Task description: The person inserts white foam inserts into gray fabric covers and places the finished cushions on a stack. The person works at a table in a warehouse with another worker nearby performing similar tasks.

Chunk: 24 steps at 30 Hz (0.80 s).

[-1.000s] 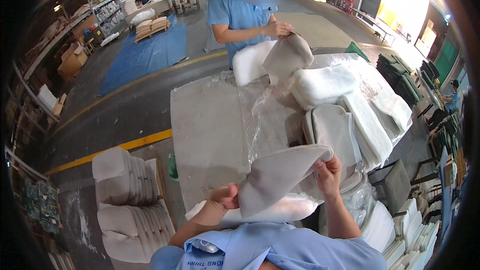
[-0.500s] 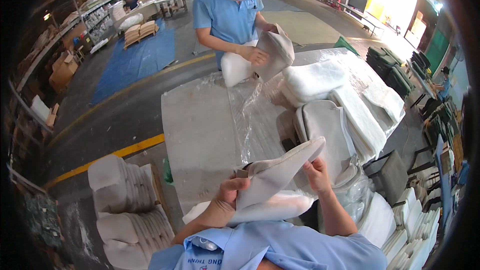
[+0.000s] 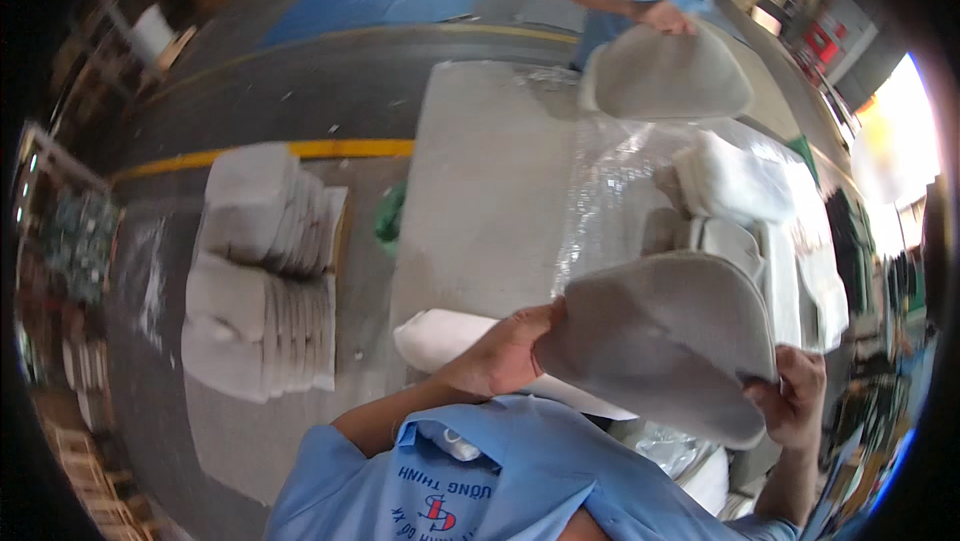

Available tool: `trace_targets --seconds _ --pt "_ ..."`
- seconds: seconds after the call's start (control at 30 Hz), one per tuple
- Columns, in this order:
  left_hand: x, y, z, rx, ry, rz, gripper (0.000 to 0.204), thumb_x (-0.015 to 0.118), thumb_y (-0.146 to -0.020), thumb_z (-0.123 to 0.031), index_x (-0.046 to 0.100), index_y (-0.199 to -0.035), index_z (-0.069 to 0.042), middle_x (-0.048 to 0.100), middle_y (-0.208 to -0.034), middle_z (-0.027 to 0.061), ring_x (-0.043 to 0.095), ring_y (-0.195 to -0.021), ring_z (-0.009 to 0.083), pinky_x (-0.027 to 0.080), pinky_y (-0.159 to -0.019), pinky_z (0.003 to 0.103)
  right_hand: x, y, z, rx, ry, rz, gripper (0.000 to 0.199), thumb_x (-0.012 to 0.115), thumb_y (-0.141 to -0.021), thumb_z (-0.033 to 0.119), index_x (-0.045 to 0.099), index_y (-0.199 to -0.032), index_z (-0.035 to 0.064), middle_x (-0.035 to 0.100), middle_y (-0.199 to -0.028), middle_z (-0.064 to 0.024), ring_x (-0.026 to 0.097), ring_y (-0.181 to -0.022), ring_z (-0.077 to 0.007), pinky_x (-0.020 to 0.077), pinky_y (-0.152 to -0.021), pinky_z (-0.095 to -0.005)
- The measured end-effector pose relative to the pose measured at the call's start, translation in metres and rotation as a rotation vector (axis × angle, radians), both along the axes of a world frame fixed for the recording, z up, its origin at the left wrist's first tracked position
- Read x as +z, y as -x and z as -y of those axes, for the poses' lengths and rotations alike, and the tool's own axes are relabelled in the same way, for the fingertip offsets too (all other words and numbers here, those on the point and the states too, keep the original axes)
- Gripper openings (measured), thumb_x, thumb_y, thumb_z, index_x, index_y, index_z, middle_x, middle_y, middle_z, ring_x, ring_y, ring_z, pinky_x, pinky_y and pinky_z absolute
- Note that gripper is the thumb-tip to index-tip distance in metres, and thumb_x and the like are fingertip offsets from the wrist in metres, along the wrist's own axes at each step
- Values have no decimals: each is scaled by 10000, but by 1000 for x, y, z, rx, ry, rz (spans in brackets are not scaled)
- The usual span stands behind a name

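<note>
A grey fabric-covered seat cushion [image 3: 665, 341] with rounded corners is held up between my two hands, its broad face turned towards me. My left hand [image 3: 508, 349] grips its left edge, the thumb over the fabric. At the lower right edge, my right hand [image 3: 790, 396] pinches the border with bent fingers. Below the cushion, partly hidden by it and my left forearm, lies a white padded piece [image 3: 445, 337] along the near side of the table. Across the table, a co-worker's hand [image 3: 664, 17] holds a similar grey cushion [image 3: 672, 73].
The table [image 3: 485, 181] carries clear plastic sheeting [image 3: 612, 186] and white padding [image 3: 730, 181] on its right part. Left of it, stacks of pale cushions [image 3: 265, 276] stand low down. A yellow floor line [image 3: 350, 149] and a blue sheet [image 3: 375, 1] lie beyond.
The cushion has turned from a slanted, edge-on pose to show its broad face, shifting right with my hands. The view has swung left; the co-worker's cushion now hangs flat over the table.
</note>
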State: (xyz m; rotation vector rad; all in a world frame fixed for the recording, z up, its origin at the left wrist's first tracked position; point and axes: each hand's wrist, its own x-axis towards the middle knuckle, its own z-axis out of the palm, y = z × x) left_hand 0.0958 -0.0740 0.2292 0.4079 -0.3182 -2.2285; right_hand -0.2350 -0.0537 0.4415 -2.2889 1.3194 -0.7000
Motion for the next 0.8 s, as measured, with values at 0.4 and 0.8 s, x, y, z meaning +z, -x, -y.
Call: trace_targets --seconds 0.4,0.8 --pt "-11 -28 -58 291 0 368 400 572 -1101 -372 658 -1333 -58 719 -1182 61 667 -1094 153 517 -996 329 -206 -153 108 178 -1072 450 410 640 -1050 413 638 -1237 49 696 -1142 -132 684 -1105 -274 568 -952 -453" --pt "-11 -33 -71 518 -191 731 367 630 -1072 -390 725 -1017 -40 667 -893 5 544 -849 92 455 -784 283 -144 -105 107 248 -982 170 433 644 -1047 412 623 -1272 42 692 -1166 -135 675 -1123 -267 557 -966 -441"
